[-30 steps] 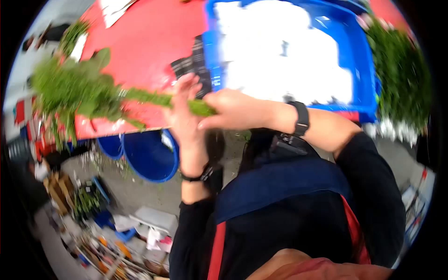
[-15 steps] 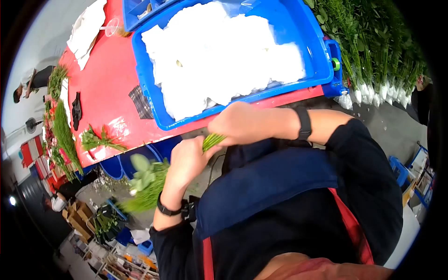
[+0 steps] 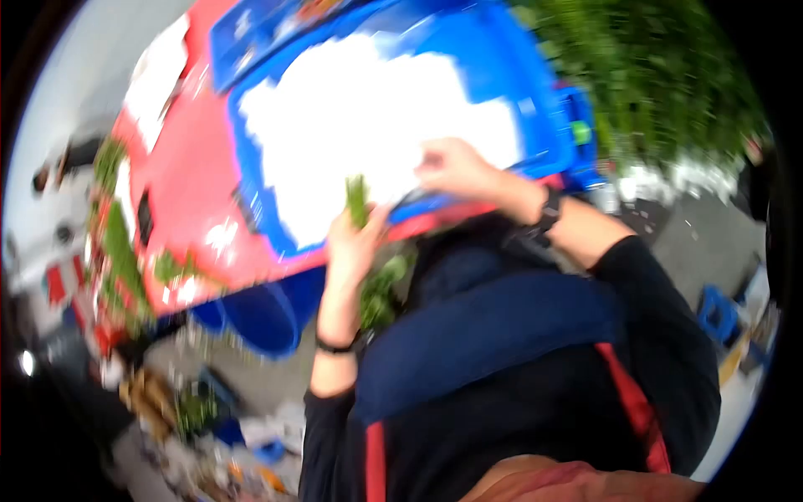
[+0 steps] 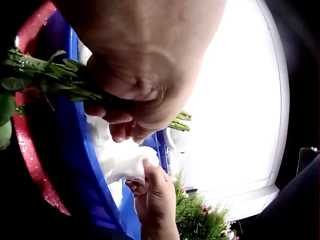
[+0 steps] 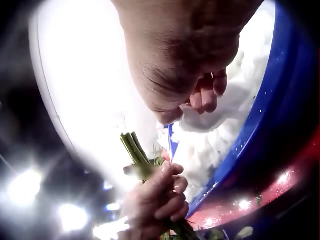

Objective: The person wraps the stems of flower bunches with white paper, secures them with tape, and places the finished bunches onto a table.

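Note:
My left hand (image 3: 351, 247) grips a bunch of green stems (image 3: 357, 199). The cut ends stick up past the thumb, and the leafy part (image 3: 383, 293) hangs below the table edge. Over the blue tub (image 3: 506, 50), my right hand (image 3: 460, 170) pinches a piece of soft white cotton wadding (image 4: 134, 161). The left wrist view shows that piece stretching from the fingertips toward the wet white heap (image 3: 351, 117) in the tub. In the right wrist view, the stem ends (image 5: 134, 149) point up close to the wadding.
The tub stands on a red table (image 3: 180, 197), with a compartmented blue tray (image 3: 259, 42) behind it. Leafy sprigs (image 3: 171, 268) lie at the left. Wrapped green bunches (image 3: 644, 84) fill the far right. Blue buckets (image 3: 263, 322) stand below the table edge.
Both hands were together at the bunch. Now the right hand has let go of the stems and moved over the tub to the wadding. The left hand has turned the cut ends upward.

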